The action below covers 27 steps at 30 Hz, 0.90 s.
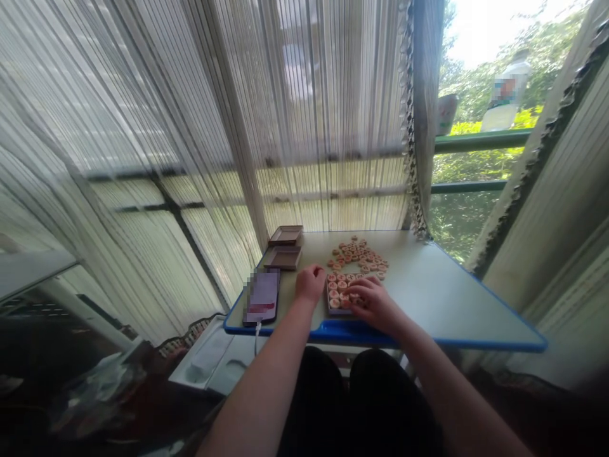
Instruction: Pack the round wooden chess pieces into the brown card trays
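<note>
A shallow box (328, 303) at the table's near edge holds rows of round wooden Chinese chess pieces (334, 294) with red markings. Over the box's right part lies my right hand (375, 299), its fingers apart and resting on or just above the pieces; it covers part of the rows. Just left of the box is my left hand (311, 284), with its fingers curled together near the box's upper left corner. Whatever may be between those fingers is hidden. Behind the box, more loose pieces (354, 252) are scattered in a heap.
Two shallow brown trays (284, 258) sit at the table's back left. In front of them lies a phone (263, 295) with a white cable (257, 336). The pale table (442, 285) has a blue rim. Curtains hang behind; a bottle (507, 95) stands on the window rail.
</note>
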### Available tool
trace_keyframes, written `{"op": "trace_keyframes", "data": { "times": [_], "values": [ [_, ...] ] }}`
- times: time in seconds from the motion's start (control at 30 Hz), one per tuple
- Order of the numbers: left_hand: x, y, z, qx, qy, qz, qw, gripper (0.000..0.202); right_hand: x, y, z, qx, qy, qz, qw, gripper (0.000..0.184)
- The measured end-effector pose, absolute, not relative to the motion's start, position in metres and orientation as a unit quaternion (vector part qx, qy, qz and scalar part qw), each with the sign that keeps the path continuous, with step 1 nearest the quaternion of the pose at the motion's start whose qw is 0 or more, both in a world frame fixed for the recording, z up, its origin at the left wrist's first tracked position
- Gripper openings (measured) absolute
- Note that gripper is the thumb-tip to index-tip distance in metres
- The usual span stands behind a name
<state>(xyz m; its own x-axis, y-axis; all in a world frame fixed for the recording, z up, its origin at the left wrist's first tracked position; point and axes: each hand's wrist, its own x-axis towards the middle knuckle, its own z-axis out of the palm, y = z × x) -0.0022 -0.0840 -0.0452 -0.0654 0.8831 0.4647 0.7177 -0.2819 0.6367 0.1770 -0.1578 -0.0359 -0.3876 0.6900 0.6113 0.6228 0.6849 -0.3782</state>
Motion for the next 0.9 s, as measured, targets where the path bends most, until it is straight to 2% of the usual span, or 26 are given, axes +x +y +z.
{"op": "trace_keyframes", "data": {
  "times": [0.3,0.77,0.9],
  "values": [
    [-0.0001,-0.0837,-0.0420,0.671,0.602,0.424,0.091,0.020,0.1762,-0.1567,-0.0381,-0.405,-0.839,0.031,0.362,0.012],
    [0.0005,-0.0846,-0.0415,0.674,0.593,0.432,0.087,0.019,0.1768,-0.1557,-0.0382,-0.408,-0.833,0.031,0.373,0.013],
    [-0.0002,-0.0836,-0.0433,0.670,0.594,0.435,0.091,0.019,0.1773,-0.1549,-0.0398,-0.420,-0.815,0.008,0.398,0.018]
  ]
}}
